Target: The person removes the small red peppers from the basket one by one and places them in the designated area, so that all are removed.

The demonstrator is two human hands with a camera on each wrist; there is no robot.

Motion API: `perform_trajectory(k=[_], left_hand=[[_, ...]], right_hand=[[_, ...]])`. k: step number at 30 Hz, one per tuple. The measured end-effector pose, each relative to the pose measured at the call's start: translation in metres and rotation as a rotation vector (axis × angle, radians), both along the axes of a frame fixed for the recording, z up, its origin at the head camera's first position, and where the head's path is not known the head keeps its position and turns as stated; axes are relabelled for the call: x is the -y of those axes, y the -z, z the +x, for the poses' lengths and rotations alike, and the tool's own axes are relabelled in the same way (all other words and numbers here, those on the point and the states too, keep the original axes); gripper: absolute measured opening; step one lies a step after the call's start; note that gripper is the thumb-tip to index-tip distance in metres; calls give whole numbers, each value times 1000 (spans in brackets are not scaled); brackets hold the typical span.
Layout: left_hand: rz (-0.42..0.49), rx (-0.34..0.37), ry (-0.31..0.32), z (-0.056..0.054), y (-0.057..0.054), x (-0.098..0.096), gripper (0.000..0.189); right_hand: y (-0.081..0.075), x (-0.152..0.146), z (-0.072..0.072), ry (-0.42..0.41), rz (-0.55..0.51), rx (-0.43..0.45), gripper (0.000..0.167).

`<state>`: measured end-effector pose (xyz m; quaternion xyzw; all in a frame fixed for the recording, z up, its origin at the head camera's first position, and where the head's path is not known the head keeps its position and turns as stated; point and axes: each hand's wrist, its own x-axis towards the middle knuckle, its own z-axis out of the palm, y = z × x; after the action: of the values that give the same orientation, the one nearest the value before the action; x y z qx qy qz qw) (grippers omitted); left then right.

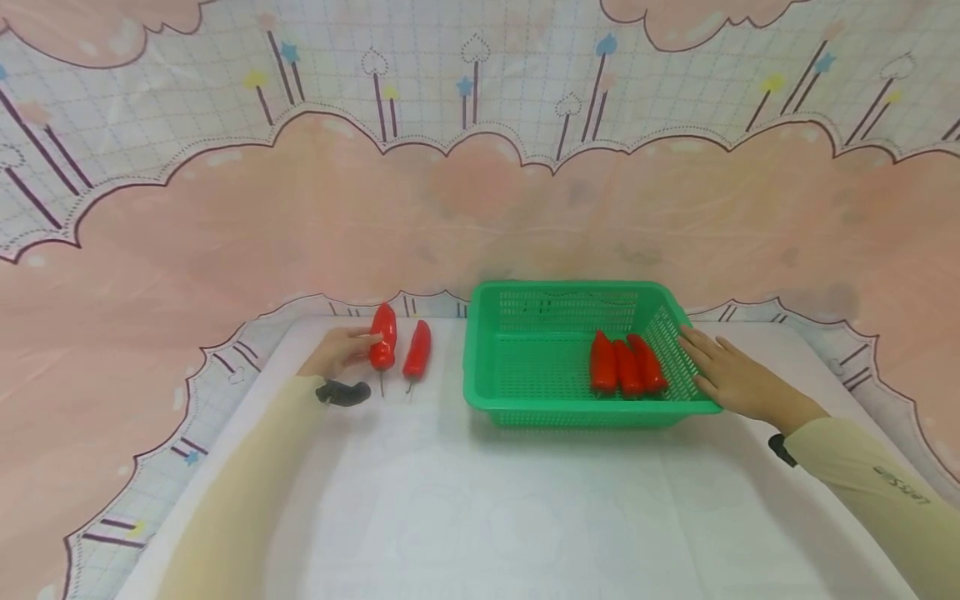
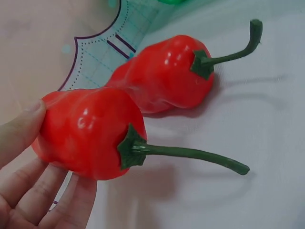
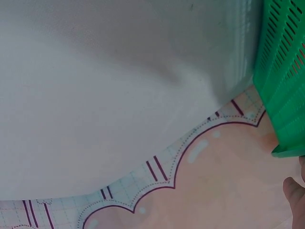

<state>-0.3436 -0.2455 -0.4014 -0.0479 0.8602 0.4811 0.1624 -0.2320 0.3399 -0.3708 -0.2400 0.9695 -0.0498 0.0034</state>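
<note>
Between its thumb and fingers my left hand [image 1: 341, 350] holds a red pepper [image 2: 90, 133] by its body, the long green stem [image 2: 190, 153] pointing away from the palm. Beside it a second red pepper [image 1: 417, 350] lies on the white table, its stem toward me. My right hand [image 1: 731, 375] rests at the right rim of a green plastic basket [image 1: 480, 350], fingers extended along the edge. Inside, at the right end, three red peppers [image 1: 628, 367] lie side by side. Only a few fingertips of that hand show in the right wrist view.
The white table [image 1: 510, 508] stretches in front of the basket. A patterned cloth [image 1: 420, 208] with pink cloud shapes hangs behind the table and shows along its sides. Dark bands [image 1: 343, 392] sit at both wrists.
</note>
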Motion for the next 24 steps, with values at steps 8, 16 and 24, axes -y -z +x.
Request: perform_trajectory(k=[8, 16, 24], left_hand=[[10, 13, -25, -2, 12, 1, 73], [83, 66, -78, -3, 21, -2, 79], [-3, 45, -63, -9, 24, -5, 76]], right_hand=[[2, 0, 1, -12, -13, -30, 58], [6, -3, 0, -28, -16, -59, 58], [4, -2, -1, -13, -2, -44, 58]])
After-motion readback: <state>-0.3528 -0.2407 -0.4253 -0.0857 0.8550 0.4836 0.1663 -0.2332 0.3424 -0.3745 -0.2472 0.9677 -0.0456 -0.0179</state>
